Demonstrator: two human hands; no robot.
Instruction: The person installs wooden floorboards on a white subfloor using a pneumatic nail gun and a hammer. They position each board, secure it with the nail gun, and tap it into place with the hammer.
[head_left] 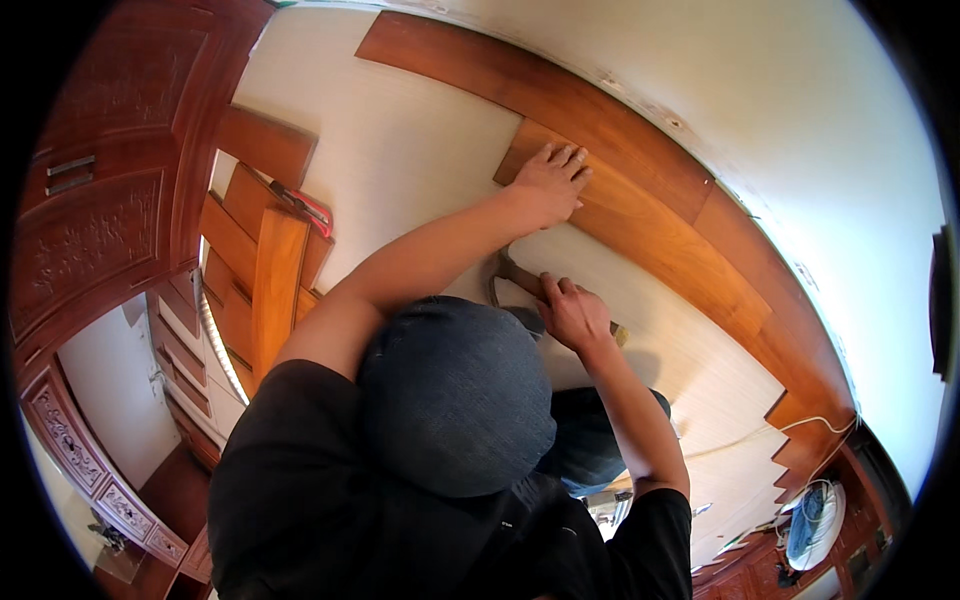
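Note:
My left hand (550, 185) rests with spread fingers on the near end of an orange-brown wooden floor plank (650, 230). That plank lies along a darker row of planks (560, 100) by the wall, and the two rows look edge to edge. Lower and to the right, my right hand (575, 312) is wrapped round the handle of a hammer (522, 278). Its head is turned to the left, close to my knee, and the handle's end sticks out past my hand. Whether the hammer touches the floor, I cannot tell.
Loose planks (280, 280) are piled at the left, with a red-handled tool (312, 208) on them. Carved red-brown cabinets (110, 130) stand beyond. Pale sheeting (400, 120) covers the floor. A thin cable (770, 430) runs across at the right.

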